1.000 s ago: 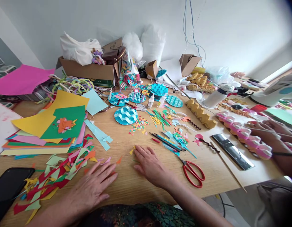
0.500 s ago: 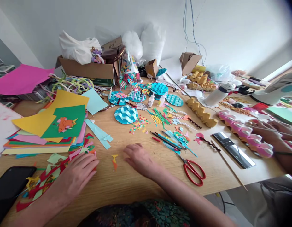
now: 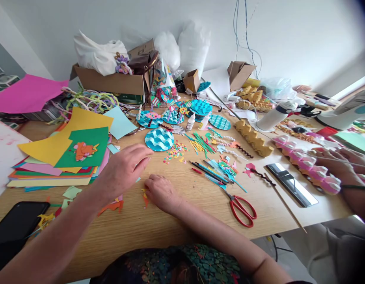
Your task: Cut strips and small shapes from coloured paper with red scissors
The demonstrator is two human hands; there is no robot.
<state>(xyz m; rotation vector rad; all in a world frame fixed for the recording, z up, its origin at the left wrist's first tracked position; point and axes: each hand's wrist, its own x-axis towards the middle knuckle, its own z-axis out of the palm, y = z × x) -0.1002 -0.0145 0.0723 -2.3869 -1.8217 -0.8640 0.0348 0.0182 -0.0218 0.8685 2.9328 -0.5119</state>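
My left hand point(image 3: 127, 167) is raised above the table with its fingers bent and held together, fingertips close to a round blue disc point(image 3: 159, 139) with white waves. Whatever those fingers hold, if anything, is hidden. Light blue paper strips point(image 3: 113, 148) lie partly covered beneath it. My right hand point(image 3: 162, 193) rests on the wood with curled fingers, its fingertips on a small yellow-and-orange paper cutout point(image 3: 145, 199). Orange paper scraps point(image 3: 113, 206) lie left of it, below my left wrist. Tiny paper confetti point(image 3: 176, 152) is scattered beside the disc.
Red-handled scissors point(image 3: 243, 211), pencils point(image 3: 210, 173) and paper strips point(image 3: 200, 144) lie to the right. Stacked coloured paper point(image 3: 49, 181) and a black phone point(image 3: 19, 225) are at left. Glue bottles point(image 3: 190, 123) stand behind. Another person's hands point(image 3: 336, 161) are by a pink egg-carton strip point(image 3: 308, 163).
My left hand has lifted off the scraps at left and moved up and right towards the disc. Many red scraps are no longer visible there. My right hand has shifted left onto the yellow-and-orange cutout.
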